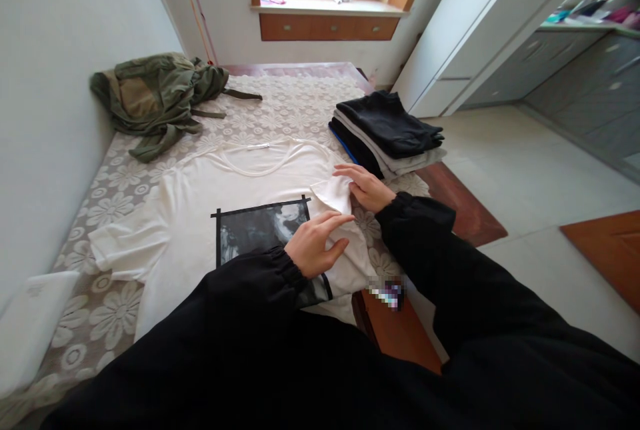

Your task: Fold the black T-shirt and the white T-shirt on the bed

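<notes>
A white shirt (187, 217) lies spread on the bench (320, 70), over a flower-patterned cloth (295, 105), its collar (260, 167) at the far side and a small label (258, 146) at the neck. A dark print (265, 227) with a black border sits on its front, partly covered by the person's left arm. The sleeve (133, 240) on the left is stretched outward, while the sleeve (334, 191) on the right is turned inward over the body of the shirt. The right hand (367, 188) is at that turned sleeve, fingers slightly bent and touching the fabric; whether it pinches the fabric cannot be told. The left hand (320, 243) is open just below, thumb spread well away from the extended fingers, over the right part of the shirt with nothing visibly gripped. Both arms wear black sleeves. Just past the shirt's right shoulder is a stack (390, 127) of folded clothes, black on top. A green backpack (150, 97) slumps at the far left by the wall (75, 37), straps trailing onto the cloth.
</notes>
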